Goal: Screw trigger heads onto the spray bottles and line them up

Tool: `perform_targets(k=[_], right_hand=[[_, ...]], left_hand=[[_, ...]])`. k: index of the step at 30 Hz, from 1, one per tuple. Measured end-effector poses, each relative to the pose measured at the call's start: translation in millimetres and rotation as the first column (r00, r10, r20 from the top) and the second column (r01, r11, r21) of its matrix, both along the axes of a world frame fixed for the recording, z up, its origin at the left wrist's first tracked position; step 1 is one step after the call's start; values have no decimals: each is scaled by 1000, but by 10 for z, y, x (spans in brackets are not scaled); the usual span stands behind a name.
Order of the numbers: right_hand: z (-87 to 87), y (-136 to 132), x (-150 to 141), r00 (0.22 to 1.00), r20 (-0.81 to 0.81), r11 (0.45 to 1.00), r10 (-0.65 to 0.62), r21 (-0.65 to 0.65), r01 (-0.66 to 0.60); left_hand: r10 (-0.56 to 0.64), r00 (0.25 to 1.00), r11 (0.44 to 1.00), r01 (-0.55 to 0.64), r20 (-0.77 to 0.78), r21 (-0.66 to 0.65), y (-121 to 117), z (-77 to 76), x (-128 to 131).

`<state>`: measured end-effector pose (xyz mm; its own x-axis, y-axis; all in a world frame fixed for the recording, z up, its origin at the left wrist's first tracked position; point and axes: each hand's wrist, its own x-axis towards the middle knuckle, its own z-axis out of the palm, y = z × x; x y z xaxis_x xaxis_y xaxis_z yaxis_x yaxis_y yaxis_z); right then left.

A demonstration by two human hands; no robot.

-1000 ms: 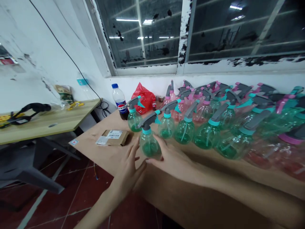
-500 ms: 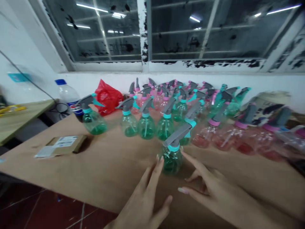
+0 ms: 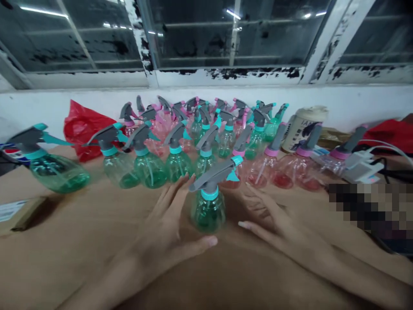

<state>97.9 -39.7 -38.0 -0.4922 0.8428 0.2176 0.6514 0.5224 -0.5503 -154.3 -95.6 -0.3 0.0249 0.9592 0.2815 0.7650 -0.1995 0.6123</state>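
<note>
Brown tabletop [image 3: 97, 219] is bearing one carton [image 3: 27, 215] at nine o'clock, one tumbler [image 3: 301, 129] at two. Fingers spread, left hand [image 3: 161, 228] and right hand [image 3: 290, 228] are flanking one green spray bottle [image 3: 208, 213].

Spray bottle [image 3: 208, 215]: clear plastic, smooth, glossy. Its spray head [image 3: 214, 175] looks like matt plastic; the collar [image 3: 209, 195] is smooth plastic. Counter [image 3: 180, 280] appears matt and smooth. Bag [image 3: 80, 131]: thin plastic, crinkled, shiny. Box [image 3: 30, 214]: matt cardboard, paper label [image 3: 11, 211]. Window panes [image 3: 193, 36]: reflective glass; frame [image 3: 180, 79] paint is rough, flaking.
</note>
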Motion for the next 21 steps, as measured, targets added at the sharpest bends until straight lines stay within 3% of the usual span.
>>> perform_targets(k=[1, 3, 5, 6, 9, 15, 18, 21], right_hand=[[-31, 33, 29, 1000, -6, 1000, 14, -19, -15], [-103, 88, 86, 997, -13, 996, 73, -54, -73], [-174, 132, 143, 991, -18, 989, 131, -70, -132], [-205, 152, 170, 989, -23, 986, 148, -68, -149], [-267, 206, 231, 987, -38, 986, 157, -50, -158], [-350, 267, 220, 985, -16, 985, 172, -32, -172], [-410, 298, 187, 983, -6, 982, 185, 23, -185], [-464, 335, 175, 976, -4, 975, 216, 46, -215]], left_hand=[[-52, 998, 997, 52, 19, -48, 84, 63, 21], [-291, 932, 925, 332, 215, -187, 258, 160, 74], [-345, 835, 876, 451, 429, -174, 421, 207, 124], [-357, 810, 870, 470, 466, -150, 490, 211, 143], [-363, 823, 897, 436, 437, -74, 631, 175, 163], [-238, 934, 962, 265, 268, -71, 675, 104, 162], [-297, 943, 950, 308, 149, -58, 657, 90, 200], [-312, 941, 948, 317, 134, -19, 653, 68, 243]])
